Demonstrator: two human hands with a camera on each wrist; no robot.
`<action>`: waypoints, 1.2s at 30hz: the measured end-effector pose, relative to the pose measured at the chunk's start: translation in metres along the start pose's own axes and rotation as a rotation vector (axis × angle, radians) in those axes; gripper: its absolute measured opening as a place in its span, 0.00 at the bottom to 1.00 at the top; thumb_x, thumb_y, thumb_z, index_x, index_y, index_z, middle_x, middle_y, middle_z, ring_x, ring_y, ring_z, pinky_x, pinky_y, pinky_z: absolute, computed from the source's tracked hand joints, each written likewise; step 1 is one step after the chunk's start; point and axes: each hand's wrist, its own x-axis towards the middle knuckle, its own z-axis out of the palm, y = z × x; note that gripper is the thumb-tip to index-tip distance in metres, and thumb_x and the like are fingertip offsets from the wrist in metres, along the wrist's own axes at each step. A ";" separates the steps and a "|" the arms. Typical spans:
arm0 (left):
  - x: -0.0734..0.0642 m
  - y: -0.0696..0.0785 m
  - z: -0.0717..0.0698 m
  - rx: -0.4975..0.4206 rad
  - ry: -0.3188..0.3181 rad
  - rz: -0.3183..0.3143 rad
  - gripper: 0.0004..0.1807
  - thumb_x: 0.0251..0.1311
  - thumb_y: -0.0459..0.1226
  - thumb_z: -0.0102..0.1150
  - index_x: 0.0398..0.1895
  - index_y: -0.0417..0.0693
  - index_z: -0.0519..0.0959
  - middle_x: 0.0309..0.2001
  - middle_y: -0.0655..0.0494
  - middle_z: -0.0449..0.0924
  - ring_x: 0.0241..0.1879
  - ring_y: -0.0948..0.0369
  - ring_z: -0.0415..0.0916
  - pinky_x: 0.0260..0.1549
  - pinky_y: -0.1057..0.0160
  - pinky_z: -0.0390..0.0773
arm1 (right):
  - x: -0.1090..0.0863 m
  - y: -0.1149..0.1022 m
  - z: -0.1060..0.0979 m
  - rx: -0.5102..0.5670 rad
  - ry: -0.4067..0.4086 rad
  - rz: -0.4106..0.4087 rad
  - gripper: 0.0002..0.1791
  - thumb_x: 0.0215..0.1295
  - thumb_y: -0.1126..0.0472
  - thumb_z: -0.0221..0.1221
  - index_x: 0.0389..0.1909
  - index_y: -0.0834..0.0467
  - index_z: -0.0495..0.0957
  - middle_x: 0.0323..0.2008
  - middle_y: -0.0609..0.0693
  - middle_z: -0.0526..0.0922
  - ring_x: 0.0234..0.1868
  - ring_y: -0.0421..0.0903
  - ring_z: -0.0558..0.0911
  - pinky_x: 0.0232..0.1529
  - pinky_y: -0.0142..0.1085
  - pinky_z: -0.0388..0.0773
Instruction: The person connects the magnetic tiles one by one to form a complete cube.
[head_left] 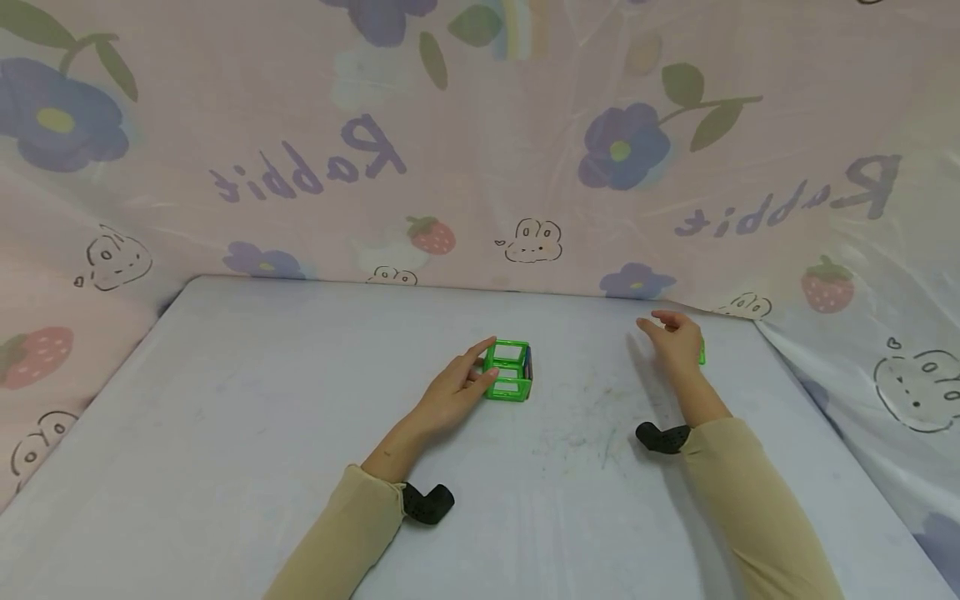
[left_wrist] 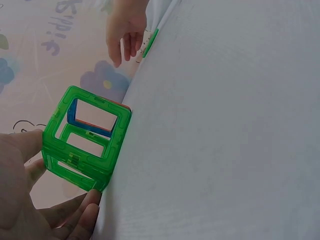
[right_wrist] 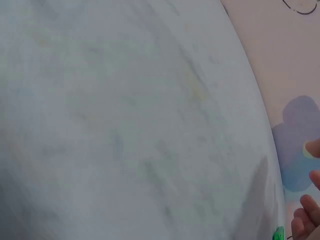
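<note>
Toward the middle of the table stands a small cube of magnetic tiles (head_left: 508,390), mostly green see-through frames with a blue one on its right side. My left hand (head_left: 452,389) holds it from the left, thumb at one edge and fingers at another. In the left wrist view the cube (left_wrist: 109,163) also has a thin red-orange edge at its back. My right hand (head_left: 678,343) is off to the right above the table, loosely bent fingers with nothing between them. Partly hidden behind that hand is another green magnetic tile (head_left: 702,351), which lies on the table in the left wrist view.
A white-covered table (head_left: 300,400) spreads under both hands, with faint coloured smudges right of centre. Behind it hangs a pink curtain (head_left: 480,167) printed with flowers, rabbits and strawberries. Black devices (head_left: 429,505) are strapped at both wrists.
</note>
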 end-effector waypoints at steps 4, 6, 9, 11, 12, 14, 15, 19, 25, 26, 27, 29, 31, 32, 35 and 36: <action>0.000 0.000 0.000 -0.007 0.006 0.001 0.28 0.71 0.43 0.48 0.73 0.55 0.58 0.58 0.40 0.71 0.46 0.56 0.76 0.46 0.56 0.73 | 0.004 0.005 -0.004 -0.086 -0.013 -0.022 0.31 0.65 0.50 0.58 0.65 0.62 0.69 0.69 0.64 0.62 0.70 0.63 0.59 0.67 0.55 0.55; 0.000 0.001 0.000 -0.012 0.008 -0.002 0.28 0.71 0.43 0.48 0.73 0.55 0.59 0.58 0.41 0.72 0.46 0.56 0.76 0.46 0.55 0.73 | 0.006 0.007 -0.005 -0.121 -0.007 -0.018 0.32 0.64 0.49 0.59 0.65 0.61 0.68 0.70 0.66 0.58 0.69 0.66 0.56 0.67 0.59 0.50; 0.000 0.001 0.000 -0.017 0.010 -0.003 0.28 0.71 0.43 0.48 0.73 0.54 0.59 0.58 0.41 0.72 0.46 0.56 0.76 0.46 0.56 0.73 | 0.006 0.009 -0.008 -0.166 -0.005 0.016 0.35 0.64 0.47 0.59 0.67 0.59 0.65 0.71 0.69 0.53 0.69 0.69 0.52 0.64 0.63 0.45; 0.000 0.001 0.000 -0.016 0.011 -0.002 0.28 0.71 0.43 0.48 0.73 0.54 0.59 0.58 0.41 0.72 0.46 0.56 0.76 0.46 0.56 0.73 | 0.005 0.010 -0.010 -0.192 -0.012 0.037 0.37 0.64 0.45 0.58 0.69 0.58 0.62 0.70 0.71 0.50 0.69 0.70 0.49 0.63 0.65 0.44; 0.000 0.001 0.000 -0.016 0.011 -0.002 0.28 0.71 0.42 0.48 0.73 0.54 0.59 0.58 0.40 0.72 0.46 0.56 0.76 0.46 0.56 0.73 | 0.005 0.010 -0.011 -0.202 -0.018 0.051 0.38 0.64 0.44 0.57 0.70 0.58 0.61 0.71 0.71 0.48 0.69 0.71 0.47 0.63 0.66 0.43; 0.000 0.001 0.000 -0.019 0.011 -0.004 0.28 0.71 0.42 0.49 0.73 0.54 0.59 0.58 0.41 0.72 0.45 0.56 0.76 0.47 0.56 0.73 | 0.006 0.011 -0.013 -0.221 -0.032 0.075 0.41 0.64 0.43 0.57 0.72 0.58 0.57 0.71 0.71 0.46 0.70 0.71 0.45 0.63 0.66 0.42; 0.000 0.001 0.000 -0.020 0.010 -0.003 0.28 0.71 0.42 0.49 0.73 0.54 0.59 0.58 0.41 0.72 0.45 0.56 0.76 0.47 0.56 0.73 | 0.006 0.012 -0.014 -0.233 -0.040 0.081 0.42 0.64 0.43 0.56 0.73 0.58 0.55 0.71 0.72 0.45 0.70 0.71 0.45 0.63 0.66 0.41; -0.001 0.001 0.000 -0.018 0.009 0.002 0.29 0.71 0.42 0.49 0.73 0.54 0.59 0.59 0.40 0.72 0.46 0.56 0.76 0.47 0.55 0.73 | 0.010 0.015 -0.019 -0.289 -0.086 0.099 0.45 0.65 0.42 0.55 0.75 0.59 0.48 0.71 0.73 0.42 0.70 0.73 0.44 0.63 0.67 0.42; 0.000 0.001 -0.001 -0.012 0.011 0.015 0.29 0.71 0.42 0.49 0.73 0.52 0.58 0.58 0.39 0.71 0.46 0.55 0.76 0.47 0.55 0.73 | 0.013 0.018 -0.027 -0.334 -0.158 0.116 0.46 0.66 0.44 0.55 0.75 0.60 0.43 0.70 0.75 0.41 0.69 0.74 0.44 0.62 0.68 0.45; 0.000 0.001 -0.001 -0.010 0.011 0.016 0.29 0.71 0.42 0.49 0.73 0.52 0.59 0.58 0.39 0.71 0.46 0.55 0.76 0.47 0.55 0.73 | 0.013 0.019 -0.028 -0.335 -0.165 0.121 0.46 0.66 0.45 0.55 0.75 0.60 0.43 0.70 0.76 0.41 0.69 0.74 0.44 0.62 0.67 0.46; -0.001 0.001 -0.001 -0.011 0.011 0.017 0.29 0.71 0.42 0.49 0.73 0.52 0.59 0.58 0.39 0.71 0.46 0.55 0.76 0.47 0.56 0.73 | 0.013 0.019 -0.029 -0.334 -0.171 0.127 0.46 0.66 0.46 0.55 0.75 0.60 0.43 0.70 0.76 0.41 0.69 0.74 0.45 0.62 0.67 0.46; -0.001 0.001 0.000 -0.009 0.011 0.017 0.29 0.71 0.42 0.49 0.73 0.52 0.59 0.58 0.39 0.72 0.45 0.55 0.76 0.46 0.56 0.73 | 0.013 0.019 -0.030 -0.341 -0.179 0.134 0.45 0.66 0.49 0.56 0.75 0.60 0.43 0.70 0.76 0.42 0.68 0.74 0.46 0.62 0.67 0.47; -0.001 0.000 0.000 -0.007 0.012 0.017 0.28 0.71 0.42 0.48 0.73 0.52 0.59 0.58 0.40 0.72 0.45 0.56 0.75 0.46 0.56 0.73 | 0.014 0.019 -0.032 -0.352 -0.185 0.140 0.45 0.65 0.52 0.56 0.75 0.61 0.43 0.69 0.77 0.44 0.68 0.74 0.47 0.62 0.66 0.49; -0.001 0.000 0.000 -0.006 0.013 0.017 0.28 0.71 0.42 0.48 0.73 0.52 0.59 0.58 0.40 0.72 0.45 0.56 0.75 0.46 0.57 0.73 | 0.014 0.020 -0.033 -0.362 -0.189 0.140 0.45 0.65 0.53 0.56 0.75 0.62 0.43 0.68 0.77 0.44 0.67 0.74 0.48 0.62 0.65 0.50; -0.001 0.000 0.000 -0.005 0.012 0.013 0.29 0.71 0.43 0.48 0.73 0.52 0.58 0.58 0.40 0.72 0.45 0.56 0.75 0.45 0.57 0.72 | 0.013 0.022 -0.035 -0.390 -0.199 0.136 0.44 0.64 0.55 0.55 0.74 0.64 0.44 0.67 0.78 0.46 0.66 0.74 0.50 0.62 0.64 0.53; -0.001 0.000 0.000 -0.003 0.013 0.012 0.29 0.71 0.43 0.48 0.73 0.53 0.58 0.58 0.40 0.72 0.45 0.56 0.75 0.45 0.57 0.72 | 0.013 0.022 -0.035 -0.395 -0.201 0.133 0.43 0.64 0.55 0.55 0.74 0.65 0.44 0.67 0.79 0.47 0.66 0.74 0.51 0.61 0.63 0.54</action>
